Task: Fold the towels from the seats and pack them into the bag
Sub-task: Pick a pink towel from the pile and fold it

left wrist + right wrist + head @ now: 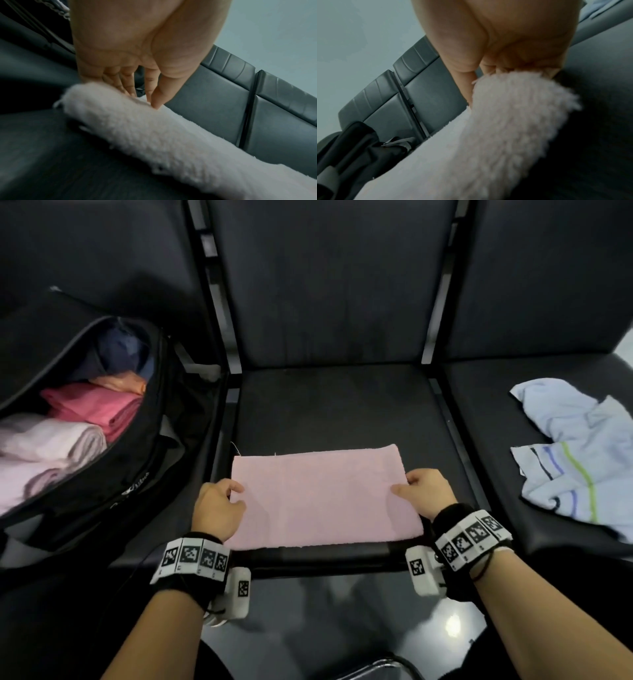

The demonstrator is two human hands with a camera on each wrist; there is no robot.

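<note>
A pale pink towel point(322, 498) lies folded flat in a rectangle near the front of the middle black seat point(325, 405). My left hand point(236, 494) pinches its left edge, thumb on top and fingers beneath. My right hand point(402, 486) pinches the right edge the same way. In the left wrist view the left hand point(145, 97) has its thumb tip on the fluffy pink towel point(154, 135). The right wrist view shows the right hand point(488, 75) with fingers tucked under the pink towel point(505, 121). The open black bag point(144, 474) stands on the left seat.
Inside the bag lie folded towels: a light pink one point(51, 446), a darker pink one point(99, 405) and something blue behind. A crumpled white towel with coloured stripes point(575, 457) lies on the right seat. Seat backs rise behind; metal dividers separate the seats.
</note>
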